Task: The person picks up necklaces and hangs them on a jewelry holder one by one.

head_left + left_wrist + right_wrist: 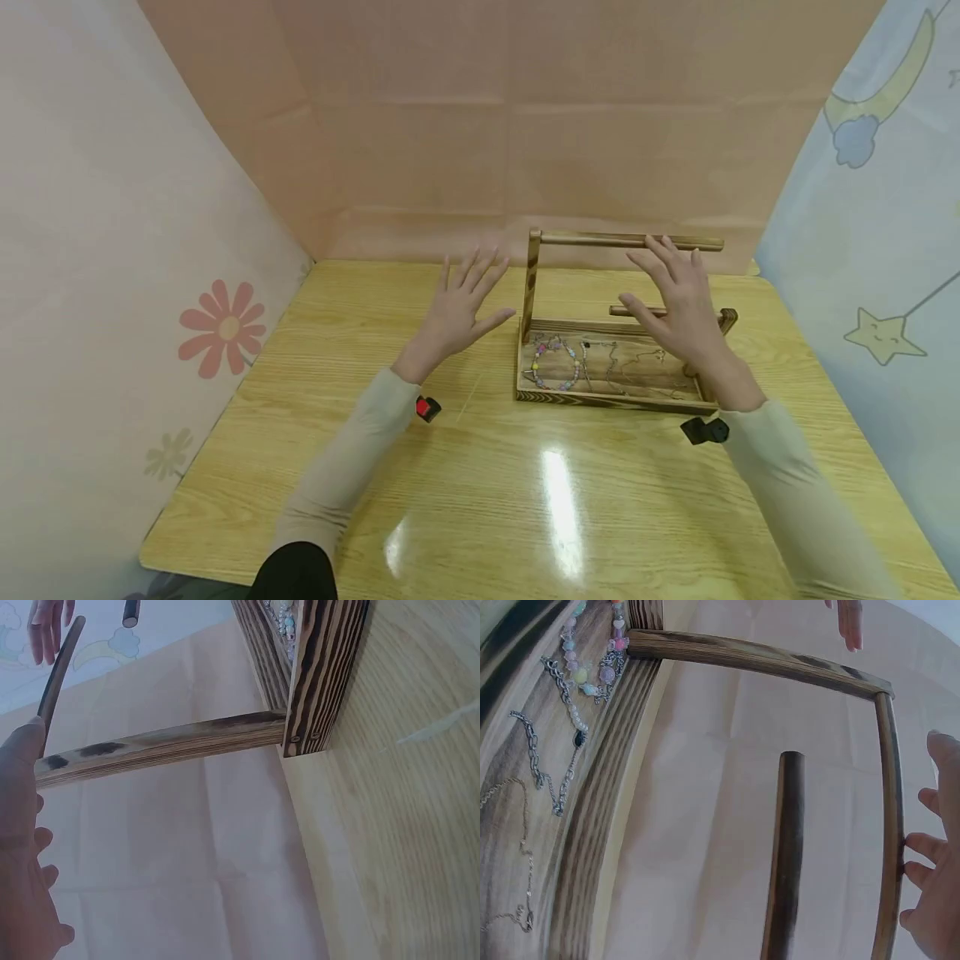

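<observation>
A wooden jewelry stand [531, 287] has a shallow tray [615, 402], a long upper bar [585, 239] and a shorter lower bar [621, 311]. In the tray lie a pastel beaded string [581, 676], a silver chain [532, 746] and a thin fine chain [526, 825]. My left hand [453, 317], fingers spread, hovers left of the stand's upright and holds nothing. Over the stand's right side my right hand [682, 308] is raised with its fingers apart, in front of both bars. Whether its fingertips touch the upper bar, I cannot tell.
The stand sits on a light wood table [360, 333] toward its back right. A peach backdrop [412, 167] rises behind, with a flower-printed sheet [97, 250] at left and a star-printed sheet [885, 267] at right. Black devices [705, 431] are worn at both wrists.
</observation>
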A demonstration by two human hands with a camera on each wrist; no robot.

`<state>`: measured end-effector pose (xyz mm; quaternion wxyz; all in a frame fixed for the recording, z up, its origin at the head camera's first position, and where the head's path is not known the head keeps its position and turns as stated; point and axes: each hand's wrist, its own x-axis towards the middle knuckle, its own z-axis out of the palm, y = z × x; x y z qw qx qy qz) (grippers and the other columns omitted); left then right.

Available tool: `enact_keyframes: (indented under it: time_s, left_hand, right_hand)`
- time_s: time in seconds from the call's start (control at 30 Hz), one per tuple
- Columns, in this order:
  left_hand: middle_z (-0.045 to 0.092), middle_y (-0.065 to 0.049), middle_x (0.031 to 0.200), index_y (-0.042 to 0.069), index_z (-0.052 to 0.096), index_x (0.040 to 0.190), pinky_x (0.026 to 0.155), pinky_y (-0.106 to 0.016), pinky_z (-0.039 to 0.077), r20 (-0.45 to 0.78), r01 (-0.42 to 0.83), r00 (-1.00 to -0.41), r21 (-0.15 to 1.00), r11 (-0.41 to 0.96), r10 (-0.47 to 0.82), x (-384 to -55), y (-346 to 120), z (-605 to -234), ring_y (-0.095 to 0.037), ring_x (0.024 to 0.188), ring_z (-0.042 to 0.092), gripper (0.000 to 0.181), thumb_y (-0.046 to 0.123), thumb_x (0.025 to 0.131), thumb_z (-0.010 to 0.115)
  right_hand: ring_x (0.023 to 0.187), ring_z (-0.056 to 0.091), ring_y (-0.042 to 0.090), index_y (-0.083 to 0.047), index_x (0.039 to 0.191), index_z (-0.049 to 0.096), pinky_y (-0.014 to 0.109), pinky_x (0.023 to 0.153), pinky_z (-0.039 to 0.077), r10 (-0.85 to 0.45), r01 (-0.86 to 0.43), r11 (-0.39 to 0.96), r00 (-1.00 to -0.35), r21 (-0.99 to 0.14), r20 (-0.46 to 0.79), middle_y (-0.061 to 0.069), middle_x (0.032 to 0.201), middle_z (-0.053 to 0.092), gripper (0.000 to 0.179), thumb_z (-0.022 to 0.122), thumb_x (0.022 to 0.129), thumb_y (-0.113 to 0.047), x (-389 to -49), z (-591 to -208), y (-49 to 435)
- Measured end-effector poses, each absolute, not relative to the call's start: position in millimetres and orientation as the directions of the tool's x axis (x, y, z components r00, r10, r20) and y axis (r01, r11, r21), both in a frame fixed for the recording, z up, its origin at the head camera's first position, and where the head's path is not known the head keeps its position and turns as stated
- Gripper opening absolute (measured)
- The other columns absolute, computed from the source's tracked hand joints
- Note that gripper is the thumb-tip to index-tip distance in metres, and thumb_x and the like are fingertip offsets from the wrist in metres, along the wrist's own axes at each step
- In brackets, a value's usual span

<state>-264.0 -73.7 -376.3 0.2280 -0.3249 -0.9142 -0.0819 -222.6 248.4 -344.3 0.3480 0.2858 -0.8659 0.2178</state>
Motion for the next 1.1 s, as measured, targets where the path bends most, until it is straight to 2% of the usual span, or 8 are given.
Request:
enact_keyframes:
  time_s: [0.23,0.5,0.73,0.97,1.1]
  left_hand:
    - [-0.003,0.005,0.148,0.024,0.008,0.142,0.104,-0.05,-0.009,0.462,0.647,-0.695,0.067,0.759,0.551,-263,-71,-387,-0.018,0.135,-0.004,0.072,0.06,0.085,0.033]
    - [0.0,0.005,0.148,0.024,0.006,0.142,0.104,-0.05,-0.007,0.454,0.663,-0.696,0.106,0.742,0.557,-262,-68,-397,-0.017,0.135,-0.006,0.071,0.057,0.086,0.036]
    - [0.01,0.001,0.147,0.024,0.008,0.142,0.105,-0.049,-0.006,0.466,0.687,-0.679,0.13,0.715,0.567,-259,-66,-405,-0.021,0.135,0.003,0.072,0.057,0.085,0.038]
    - [0.015,-0.002,0.146,0.021,0.016,0.141,0.104,-0.054,0.004,0.495,0.707,-0.653,0.126,0.696,0.574,-259,-62,-413,-0.019,0.135,0.0,0.071,0.063,0.085,0.027]
    - [0.016,-0.003,0.146,0.02,0.018,0.141,0.103,-0.055,0.005,0.499,0.714,-0.645,0.122,0.69,0.579,-259,-60,-420,-0.02,0.135,0.002,0.072,0.063,0.084,0.027]
  right_hand:
    - [0.127,0.027,0.032,-0.01,0.126,0.047,0.054,0.103,0.006,-0.325,-0.68,0.711,-0.545,-0.18,0.773,0.014,0.135,0.038,0.058,0.045,0.085,-0.051,-224,-352,249]
    - [0.122,0.032,0.035,-0.004,0.121,0.051,0.053,0.102,0.015,-0.326,-0.725,0.661,-0.509,-0.192,0.797,0.019,0.129,0.041,0.051,0.046,0.087,-0.043,-224,-358,249]
    - [0.121,0.032,0.033,-0.004,0.125,0.047,0.047,0.099,0.023,-0.319,-0.74,0.622,-0.537,-0.254,0.781,0.015,0.132,0.038,0.05,0.048,0.088,-0.038,-218,-365,250]
    - [0.121,0.033,0.029,-0.004,0.127,0.044,0.04,0.1,0.026,-0.28,-0.751,0.577,-0.55,-0.32,0.787,0.014,0.131,0.04,0.048,0.05,0.088,-0.032,-214,-369,250]
    - [0.118,0.036,0.028,-0.002,0.125,0.046,0.036,0.1,0.028,-0.259,-0.754,0.566,-0.548,-0.335,0.795,0.015,0.128,0.043,0.046,0.053,0.087,-0.026,-213,-373,251]
